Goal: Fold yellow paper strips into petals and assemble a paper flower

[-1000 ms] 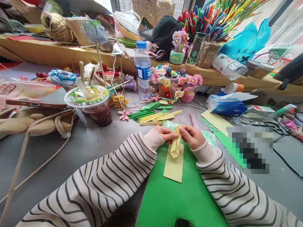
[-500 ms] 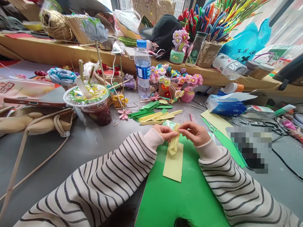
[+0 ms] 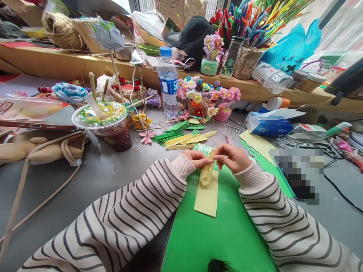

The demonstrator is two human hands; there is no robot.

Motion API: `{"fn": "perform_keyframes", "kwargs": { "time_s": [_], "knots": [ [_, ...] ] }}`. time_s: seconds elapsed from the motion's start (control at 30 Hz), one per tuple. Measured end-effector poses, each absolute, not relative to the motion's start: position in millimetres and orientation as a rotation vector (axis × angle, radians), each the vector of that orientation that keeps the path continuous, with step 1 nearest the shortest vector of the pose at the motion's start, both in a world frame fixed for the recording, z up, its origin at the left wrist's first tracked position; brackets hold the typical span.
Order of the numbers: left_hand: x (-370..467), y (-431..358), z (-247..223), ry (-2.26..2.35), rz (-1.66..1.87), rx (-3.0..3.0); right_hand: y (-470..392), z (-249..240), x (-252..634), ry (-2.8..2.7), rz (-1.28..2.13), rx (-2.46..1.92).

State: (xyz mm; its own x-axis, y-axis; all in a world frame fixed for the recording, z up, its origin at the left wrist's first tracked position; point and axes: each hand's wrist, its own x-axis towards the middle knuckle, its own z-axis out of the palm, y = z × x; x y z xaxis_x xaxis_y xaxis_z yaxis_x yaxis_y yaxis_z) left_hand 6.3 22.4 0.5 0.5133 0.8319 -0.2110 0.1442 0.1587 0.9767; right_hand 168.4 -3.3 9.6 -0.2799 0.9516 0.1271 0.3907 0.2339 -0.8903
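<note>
Between my two hands is a folded yellow paper strip (image 3: 207,176), pointed at its lower end. My left hand (image 3: 198,158) pinches its upper part from the left. From the right, my right hand (image 3: 230,158) pinches the top edge with thumb and forefinger. Beneath it, a flat yellow paper rectangle (image 3: 206,200) lies on the green board (image 3: 227,241). Just beyond my hands are folded yellow strips (image 3: 181,140) and folded green strips (image 3: 172,134) in a loose pile.
A lidded drink cup (image 3: 113,132) stands on the left, and a water bottle (image 3: 168,85) at the back. Scissors (image 3: 252,151) lie on green paper at the right, near a blurred phone (image 3: 296,175) and a blue tissue pack (image 3: 268,124). Crocheted flowers (image 3: 210,96) crowd the shelf's foot.
The whole view has shifted slightly, with objects a little further left. Both hands keep their pinch on the folded yellow strip, with barely any finger movement.
</note>
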Motion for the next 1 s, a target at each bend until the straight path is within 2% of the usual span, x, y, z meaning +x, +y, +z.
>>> {"fn": "perform_keyframes", "kwargs": {
  "time_s": [0.47,0.67,1.0],
  "knots": [
    [8.2,22.6,-4.2,0.938,0.541,1.393,-5.4,14.1,165.9,-1.858,0.928,-1.291],
    [7.0,24.0,-6.8,0.958,0.591,1.401,-3.5,2.3,157.6,-1.583,0.973,-1.300],
    [7.0,24.5,-9.0,0.887,0.582,1.404,-9.3,1.7,148.4,-1.536,0.913,-1.388]
  ]
}}
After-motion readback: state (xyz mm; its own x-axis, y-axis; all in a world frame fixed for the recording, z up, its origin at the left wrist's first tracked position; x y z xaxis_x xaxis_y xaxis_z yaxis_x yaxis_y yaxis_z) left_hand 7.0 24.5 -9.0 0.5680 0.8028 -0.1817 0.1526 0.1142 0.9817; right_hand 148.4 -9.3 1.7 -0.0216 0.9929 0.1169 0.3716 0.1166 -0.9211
